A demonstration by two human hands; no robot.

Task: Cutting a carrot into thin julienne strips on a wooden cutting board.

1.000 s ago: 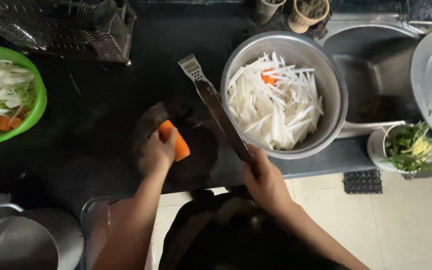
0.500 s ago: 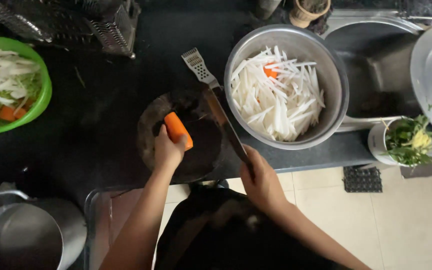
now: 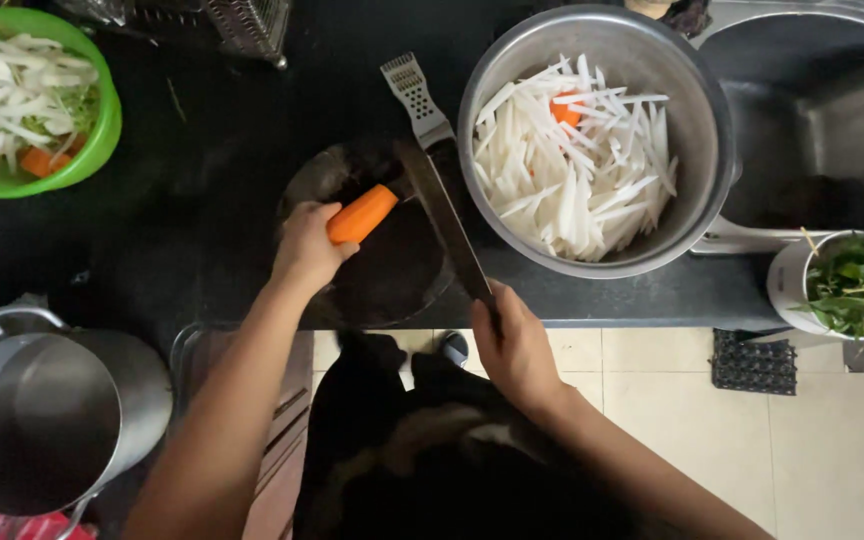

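Pinning carrot (image 3: 363,214) on the dark board (image 3: 392,275), left hand (image 3: 304,245) steadies it; right hand (image 3: 514,345) grips knife (image 3: 442,215) (blade at carrot's end).

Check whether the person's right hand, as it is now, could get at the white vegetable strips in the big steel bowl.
Probably not freely: the right hand grips a long knife, though the steel bowl of white strips sits open beside the blade, nothing covering it.

Home kitchen: sink (image 3: 802,130), counter (image 3: 182,250) w/ cut veg.
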